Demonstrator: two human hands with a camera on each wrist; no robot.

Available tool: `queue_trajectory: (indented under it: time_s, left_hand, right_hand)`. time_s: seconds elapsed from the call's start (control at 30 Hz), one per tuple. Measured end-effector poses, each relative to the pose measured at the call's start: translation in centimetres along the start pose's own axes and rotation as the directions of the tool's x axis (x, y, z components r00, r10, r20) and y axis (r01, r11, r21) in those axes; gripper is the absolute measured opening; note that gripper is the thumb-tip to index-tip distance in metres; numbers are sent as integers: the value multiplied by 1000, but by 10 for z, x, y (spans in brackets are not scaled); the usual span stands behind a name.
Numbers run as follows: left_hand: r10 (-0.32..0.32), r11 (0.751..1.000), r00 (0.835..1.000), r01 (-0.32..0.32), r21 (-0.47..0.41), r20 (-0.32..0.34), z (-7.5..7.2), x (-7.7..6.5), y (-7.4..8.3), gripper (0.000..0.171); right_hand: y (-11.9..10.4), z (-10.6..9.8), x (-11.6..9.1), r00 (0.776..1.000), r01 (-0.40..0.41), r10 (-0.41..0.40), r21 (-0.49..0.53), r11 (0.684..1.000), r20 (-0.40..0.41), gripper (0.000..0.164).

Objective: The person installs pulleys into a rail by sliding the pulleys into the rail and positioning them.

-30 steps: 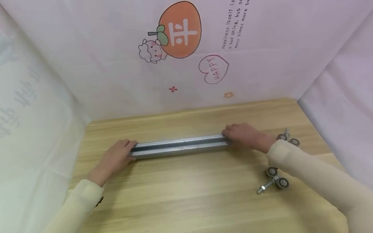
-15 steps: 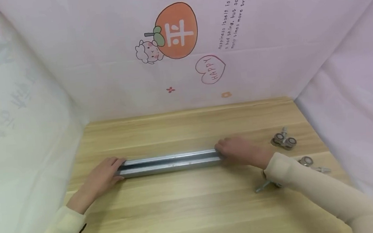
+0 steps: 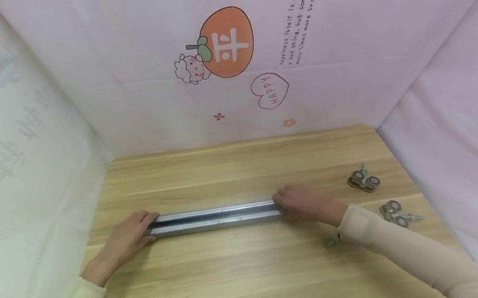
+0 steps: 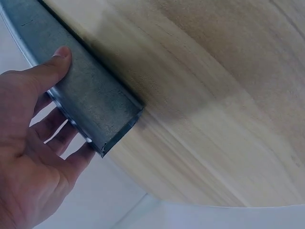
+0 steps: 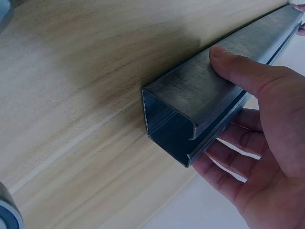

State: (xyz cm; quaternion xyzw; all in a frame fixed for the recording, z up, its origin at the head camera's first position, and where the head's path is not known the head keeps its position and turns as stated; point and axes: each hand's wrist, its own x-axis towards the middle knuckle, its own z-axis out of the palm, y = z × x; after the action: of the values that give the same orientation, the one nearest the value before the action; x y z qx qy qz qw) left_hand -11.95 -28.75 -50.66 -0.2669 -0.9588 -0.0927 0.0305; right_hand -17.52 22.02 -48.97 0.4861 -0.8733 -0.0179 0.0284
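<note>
A grey metal C-shaped rail [image 3: 217,219] lies crosswise on the wooden table, its long slot facing up. At its left end, my left hand [image 3: 128,239] grips it. The left wrist view shows the thumb [image 4: 61,62] on one side wall and the fingers across the slotted side. My right hand [image 3: 306,204] holds the other end in the same way. Seen in the right wrist view, the rail's end [image 5: 167,126] is hollow with inward-bent lips, and the thumb [image 5: 228,62] presses its side. In the head view the hands hide both rail ends.
Right of the rail sit a roller trolley with a bolt [image 3: 364,180] and a second such trolley [image 3: 398,214]. A bolt end [image 3: 331,242] pokes out beside my right sleeve [image 3: 376,231], which hides the rest. Printed cloth walls [image 3: 166,113] enclose the table [image 3: 232,169].
Both hands have drawn the rail toward me and slightly left. My right forearm now covers most of the nearest trolley and has uncovered the other two.
</note>
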Motion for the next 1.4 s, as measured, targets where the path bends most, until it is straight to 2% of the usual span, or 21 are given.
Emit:
queue_trajectory:
  time_s: [0.27,0.5,0.73,0.87,1.13,1.3,1.4]
  left_hand:
    - [-4,1000,1000,4,-26,-22,10,0,-2,61]
    - [14,999,999,-16,-46,-49,13,-1,-4,64]
    - [0,998,1000,-2,-68,-27,18,-2,-5,62]
    - [-19,998,1000,18,-54,-17,24,-4,-4,62]
    - [-15,999,999,14,-35,-34,28,-7,1,65]
    - [-21,999,999,20,-32,-42,31,-4,2,66]
    - [-32,999,999,30,-30,-41,32,-3,2,67]
  right_hand:
    - [-2,8,-3,1000,-28,28,1,1000,-11,46]
    - [-5,10,-7,998,-67,68,31,997,-18,49]
    - [-9,6,-18,989,-149,150,104,983,-1,60]
    - [-8,1,-26,984,-173,179,159,972,-19,60]
    - [-4,-9,-59,968,-226,242,189,956,-67,35]
    - [-8,-20,-91,938,-343,348,136,930,-13,29]
    - [-13,-23,-108,928,-372,370,119,920,42,29]
